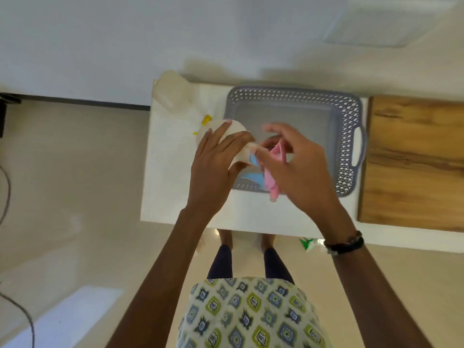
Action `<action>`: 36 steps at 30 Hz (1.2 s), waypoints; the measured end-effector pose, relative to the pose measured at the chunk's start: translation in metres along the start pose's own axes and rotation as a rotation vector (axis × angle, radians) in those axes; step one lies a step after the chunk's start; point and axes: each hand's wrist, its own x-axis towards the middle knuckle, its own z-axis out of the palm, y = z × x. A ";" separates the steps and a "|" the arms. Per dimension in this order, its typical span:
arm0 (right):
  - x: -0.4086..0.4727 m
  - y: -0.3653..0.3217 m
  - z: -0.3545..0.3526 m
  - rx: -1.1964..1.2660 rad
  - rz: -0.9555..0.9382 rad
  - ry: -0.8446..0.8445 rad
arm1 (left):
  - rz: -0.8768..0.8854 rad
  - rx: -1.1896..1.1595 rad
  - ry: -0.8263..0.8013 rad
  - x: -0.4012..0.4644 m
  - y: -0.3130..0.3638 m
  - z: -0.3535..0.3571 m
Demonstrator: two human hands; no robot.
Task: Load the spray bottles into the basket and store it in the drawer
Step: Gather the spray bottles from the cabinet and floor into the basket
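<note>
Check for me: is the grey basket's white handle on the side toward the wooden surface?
Yes, the basket has its white handle facing the wooden surface.

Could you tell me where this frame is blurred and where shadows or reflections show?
Head view: motion blur smears the pink spray bottle in the right hand; the grey basket is fairly sharp; soft shadows on the wall; the glossy floor reflects light.
</note>
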 end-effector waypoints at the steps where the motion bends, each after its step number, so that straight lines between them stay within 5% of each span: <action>1: 0.002 0.006 -0.013 0.129 -0.010 0.020 | -0.087 -0.122 -0.035 0.007 0.011 0.001; 4: 0.011 0.036 -0.048 0.439 0.003 0.099 | -0.289 -0.362 -0.097 0.028 0.040 0.027; 10: 0.029 0.111 -0.073 0.116 -0.078 0.010 | -0.452 -0.641 -0.191 0.073 0.084 0.086; 20: 0.083 0.184 -0.103 -0.001 -0.066 0.315 | -0.455 -0.601 -0.050 0.119 0.117 0.171; 36: 0.095 0.216 -0.102 -0.019 -0.131 0.293 | -0.475 -0.525 -0.054 0.114 0.100 0.214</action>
